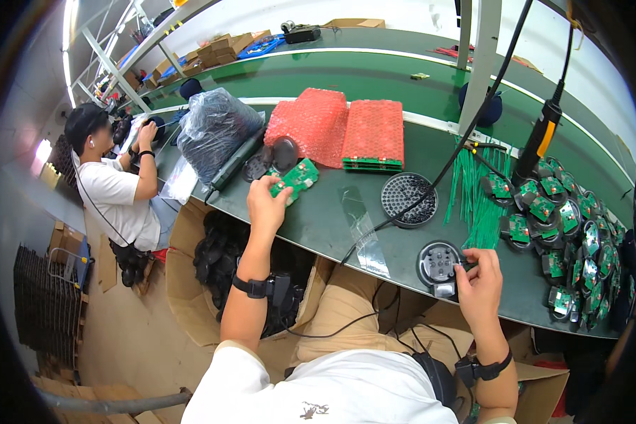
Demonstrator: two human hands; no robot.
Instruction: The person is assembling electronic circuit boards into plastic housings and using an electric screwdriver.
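Observation:
Between the thumb and fingers of my left hand is a green circuit board, held tilted above the bench. Two round black plastic parts lie just behind it. At the bench's front edge my right hand is closed at the rim of a round black housing, which has raised posts inside. Thumb and forefinger meet at its right side; whether they pinch the rim or some small piece is hidden. Behind the housing stands a round dish of small black parts.
Red bubble wrap and stacked circuit boards sit at the back. Green wires, a hanging electric screwdriver and a pile of board-fitted housings occupy the right. A cardboard box stands below; a co-worker sits left.

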